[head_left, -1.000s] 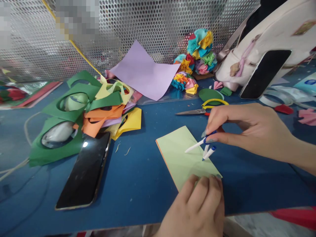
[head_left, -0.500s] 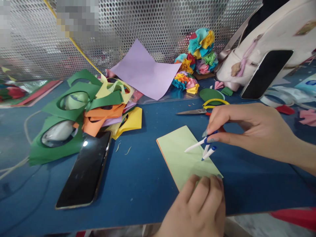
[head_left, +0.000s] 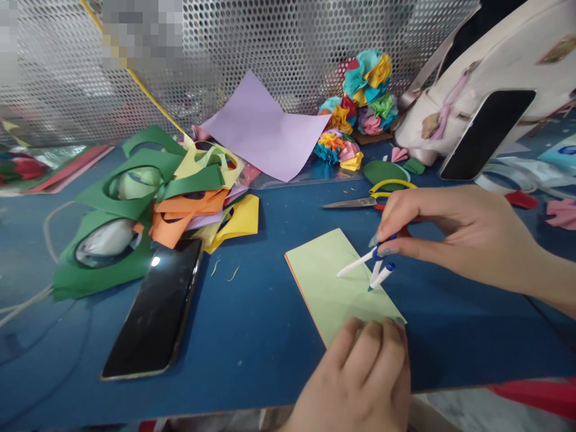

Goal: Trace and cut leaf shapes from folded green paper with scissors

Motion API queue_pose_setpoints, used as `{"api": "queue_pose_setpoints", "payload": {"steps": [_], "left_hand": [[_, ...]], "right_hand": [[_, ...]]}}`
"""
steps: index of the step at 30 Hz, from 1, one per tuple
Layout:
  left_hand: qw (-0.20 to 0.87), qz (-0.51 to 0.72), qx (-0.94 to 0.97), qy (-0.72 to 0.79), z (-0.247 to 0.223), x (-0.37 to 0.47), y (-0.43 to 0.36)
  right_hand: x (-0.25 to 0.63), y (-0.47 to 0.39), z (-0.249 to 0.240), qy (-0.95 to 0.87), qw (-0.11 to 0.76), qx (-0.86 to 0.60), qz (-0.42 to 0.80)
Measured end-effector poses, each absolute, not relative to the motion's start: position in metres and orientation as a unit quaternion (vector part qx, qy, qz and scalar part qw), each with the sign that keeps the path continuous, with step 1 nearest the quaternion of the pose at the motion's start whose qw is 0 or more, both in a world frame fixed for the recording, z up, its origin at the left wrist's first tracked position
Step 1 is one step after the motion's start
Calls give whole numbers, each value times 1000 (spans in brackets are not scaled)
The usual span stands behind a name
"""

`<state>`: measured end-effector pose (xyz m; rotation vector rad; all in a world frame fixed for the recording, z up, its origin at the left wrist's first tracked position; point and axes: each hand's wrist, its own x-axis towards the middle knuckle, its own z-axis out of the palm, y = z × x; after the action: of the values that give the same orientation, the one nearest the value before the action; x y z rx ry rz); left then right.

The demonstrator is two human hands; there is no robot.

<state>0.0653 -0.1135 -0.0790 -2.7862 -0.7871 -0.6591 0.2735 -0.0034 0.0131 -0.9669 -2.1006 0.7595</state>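
My right hand (head_left: 450, 237) pinches the blue top of a white drawing compass (head_left: 357, 264) between thumb and fingertips. The compass stands with its legs apart on a light green sheet of paper (head_left: 321, 264), and a thin curved line shows faintly near it. An orange edge peeks out along the sheet's left side. My left hand (head_left: 360, 366) rests on the near end of the paper, fingers laid over it and holding nothing. Just beyond my right hand lie scissors (head_left: 351, 204) with yellow and red handles, partly covered by that hand.
Left of the paper is a black phone (head_left: 150, 318), beside green, orange and yellow paper offcuts (head_left: 189, 207). A purple sheet (head_left: 270, 135) leans at the back near colourful paper pompoms (head_left: 366, 78). Another phone (head_left: 488, 135) props against a pale bag (head_left: 517, 60) on the right.
Very little differs. The compass and my right hand have shifted only slightly, and my left hand stays on the paper.
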Motion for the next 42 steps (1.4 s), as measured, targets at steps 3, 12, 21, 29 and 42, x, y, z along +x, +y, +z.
{"api": "queue_pose_setpoints", "payload": {"steps": [3, 12, 21, 29, 42], "left_hand": [[90, -226, -933, -266, -79, 65, -113], [87, -219, -936, -263, -77, 65, -113], [82, -210, -939, -259, -78, 64, -112], [85, -210, -937, -265, -76, 65, -113], [93, -228, -934, -260, -80, 65, -115]], "right_hand": [[274, -3, 13, -808, 346, -373, 297], [270, -1, 14, -820, 323, -374, 288], [272, 0, 17, -832, 323, -366, 263], [265, -3, 26, -853, 310, -352, 229], [260, -21, 25, -861, 301, -349, 213]]}}
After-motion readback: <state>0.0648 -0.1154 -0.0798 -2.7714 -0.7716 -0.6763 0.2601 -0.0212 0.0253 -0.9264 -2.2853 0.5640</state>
